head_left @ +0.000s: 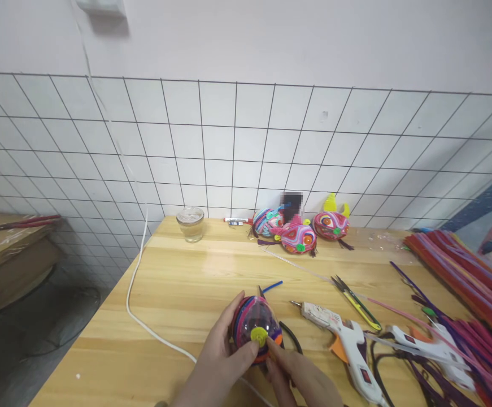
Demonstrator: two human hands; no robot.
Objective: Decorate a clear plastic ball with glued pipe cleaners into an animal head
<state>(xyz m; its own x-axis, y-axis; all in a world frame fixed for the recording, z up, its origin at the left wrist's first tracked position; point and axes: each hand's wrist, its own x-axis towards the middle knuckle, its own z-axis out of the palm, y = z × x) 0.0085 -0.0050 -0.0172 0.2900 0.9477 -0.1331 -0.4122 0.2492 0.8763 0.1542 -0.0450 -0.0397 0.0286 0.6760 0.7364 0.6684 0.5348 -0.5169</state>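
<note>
My left hand [224, 353] is wrapped around a clear plastic ball [258, 315] partly covered in colourful pipe cleaners. A round yellow coil [258, 337] sits against the bare front of the ball, with my left thumb on its lower edge. The fingertips of my right hand [294, 373] are closed together at the coil's right edge, touching it and the ball. An orange piece [277, 338] shows on the ball's right side. Behind the ball lie a short blue pipe cleaner [273, 286] and a dark pointed tip. The underside of the ball is hidden.
Two glue guns [358, 353] [434, 347] with cords lie on the right. Beyond them are yellow-handled snips [358, 305] and bundled pipe cleaners [470, 271]. Several finished fish-like balls [299, 237] and a glass jar [191, 225] stand along the wall. A white cable [144, 319] crosses the left.
</note>
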